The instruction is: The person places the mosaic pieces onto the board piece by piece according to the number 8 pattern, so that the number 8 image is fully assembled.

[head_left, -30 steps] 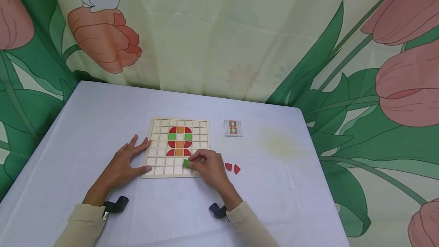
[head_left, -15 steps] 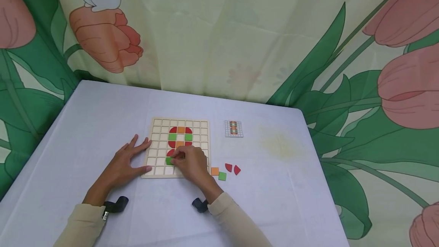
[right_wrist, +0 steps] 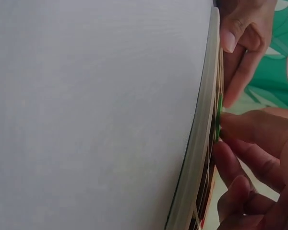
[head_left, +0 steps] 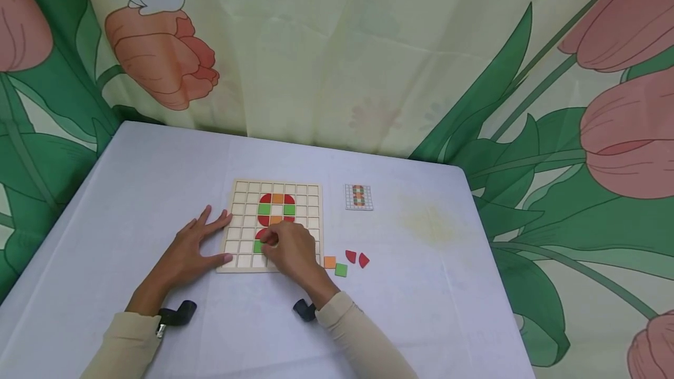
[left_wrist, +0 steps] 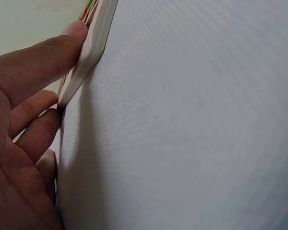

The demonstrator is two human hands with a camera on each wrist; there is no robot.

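A pale wooden grid board (head_left: 241, 209) lies on the table, bearing red quarter-round, orange and green pieces in its middle columns. My right hand (head_left: 292, 250) is over its lower middle, hiding some cells. Thumb and fingers of that hand pinch a green square tile (head_left: 257, 247), just below a red piece in the left column of the pattern. The right wrist view shows the green tile (right_wrist: 219, 115) low at the board, the fingertips against it. With fingers spread straight, my left hand (head_left: 189, 250) rests at the board's left edge; its thumb (left_wrist: 48, 55) lies on the rim.
Right of the board lie an orange square (head_left: 329, 262), another green square (head_left: 341, 270) and two red quarter-round pieces (head_left: 350, 257). Farther back is a small pattern card (head_left: 358, 197). A printed curtain (head_left: 326, 63) hangs behind the white table (head_left: 416, 309).
My right hand has carried the green tile leftward across the board to the left column of the pattern, uncovering the loose orange and green squares. My left hand has stayed in place.
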